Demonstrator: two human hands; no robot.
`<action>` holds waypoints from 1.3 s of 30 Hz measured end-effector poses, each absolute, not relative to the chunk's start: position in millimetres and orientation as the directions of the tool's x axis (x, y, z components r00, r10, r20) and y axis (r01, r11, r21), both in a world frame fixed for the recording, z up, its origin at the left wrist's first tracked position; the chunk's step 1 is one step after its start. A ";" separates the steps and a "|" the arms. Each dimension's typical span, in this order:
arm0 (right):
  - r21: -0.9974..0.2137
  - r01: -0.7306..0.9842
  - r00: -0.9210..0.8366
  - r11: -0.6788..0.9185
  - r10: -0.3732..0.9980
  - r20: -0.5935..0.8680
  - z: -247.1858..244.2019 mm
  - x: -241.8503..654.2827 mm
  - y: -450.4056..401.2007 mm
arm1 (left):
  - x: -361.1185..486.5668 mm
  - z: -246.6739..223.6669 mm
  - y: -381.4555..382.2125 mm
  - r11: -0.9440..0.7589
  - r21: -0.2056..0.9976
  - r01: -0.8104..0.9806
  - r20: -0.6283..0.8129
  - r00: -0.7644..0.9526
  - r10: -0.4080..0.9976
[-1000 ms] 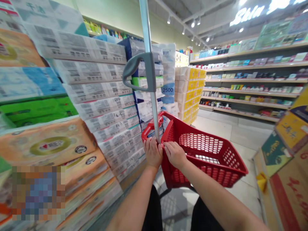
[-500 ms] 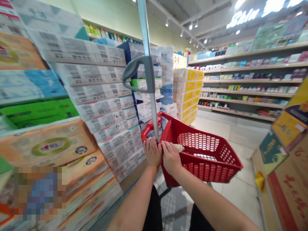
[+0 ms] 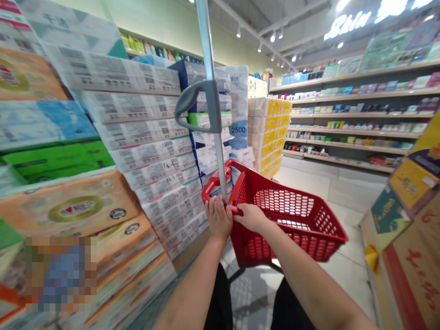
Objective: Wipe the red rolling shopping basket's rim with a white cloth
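Note:
A red plastic basket cart (image 3: 288,201) with perforated sides stands in front of me, its handle end toward me. My left hand (image 3: 219,217) is wrapped over the handle bar, just below the foot of a metal pole (image 3: 220,160) that rises past it. Close beside it, my right hand (image 3: 252,217) has its fingers curled round the same red bar, to the right of the pole. A grey looped grip (image 3: 201,106) is fixed on the pole above both hands. The visible inside of the basket shows only its slotted walls.
Stacked tissue packs (image 3: 147,137) rise close on the left, with orange packs (image 3: 75,206) nearer me. Yellow-and-white packs (image 3: 270,133) stand beyond the cart. Cartons (image 3: 412,238) line the right side. Stocked shelves (image 3: 354,130) cross the back. Pale floor tiles (image 3: 319,183) show between.
My right hand has shifted a little right and turned sideways, baring part of the red bar. The pale thing beside it is no longer visible. My left hand stays on the bar.

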State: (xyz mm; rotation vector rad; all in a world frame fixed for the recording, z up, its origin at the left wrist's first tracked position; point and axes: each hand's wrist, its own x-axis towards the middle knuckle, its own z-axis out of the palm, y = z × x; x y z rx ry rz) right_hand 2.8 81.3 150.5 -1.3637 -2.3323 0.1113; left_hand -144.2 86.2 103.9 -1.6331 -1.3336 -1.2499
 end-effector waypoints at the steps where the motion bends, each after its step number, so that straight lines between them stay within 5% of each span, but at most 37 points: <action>1: -0.277 0.792 -0.427 0.544 0.818 0.385 142.6 3.7 80.9 | -144.1 104.2 85.7 -0.247 0.066 0.967 0.950 0.014 0.311; 5: -0.127 0.786 -0.315 0.605 0.568 0.760 96.1 -2.4 70.7 | -143.5 104.3 85.3 -0.249 0.069 0.966 0.953 0.010 0.302; 8: -0.111 0.817 -0.217 0.566 0.479 0.850 70.2 -10.8 64.7 | -142.3 104.0 85.5 -0.255 0.077 0.964 0.951 0.006 0.309; 17: -0.587 0.579 0.038 0.566 0.701 0.713 101.9 -21.3 64.0 | -141.9 102.3 90.3 -0.257 0.096 0.962 0.954 -0.015 0.300; 21: -0.392 0.664 -0.159 0.637 0.632 0.758 108.3 -13.2 58.8 | -142.3 100.0 90.6 -0.263 0.111 0.958 0.947 -0.021 0.321; 26: -0.073 0.838 -0.290 0.540 0.555 0.779 99.6 -9.0 56.2 | -141.9 102.1 87.4 -0.258 0.109 0.960 0.934 -0.010 0.357; 33: -0.229 0.888 -0.214 0.398 0.799 0.562 122.5 -6.5 72.6 | -137.2 103.5 84.8 -0.252 0.102 0.962 0.931 -0.003 0.364; 39: -0.088 0.885 -0.186 0.458 0.520 0.834 89.0 -2.7 61.4 | -132.3 103.0 80.8 -0.254 0.106 0.962 0.935 -0.009 0.356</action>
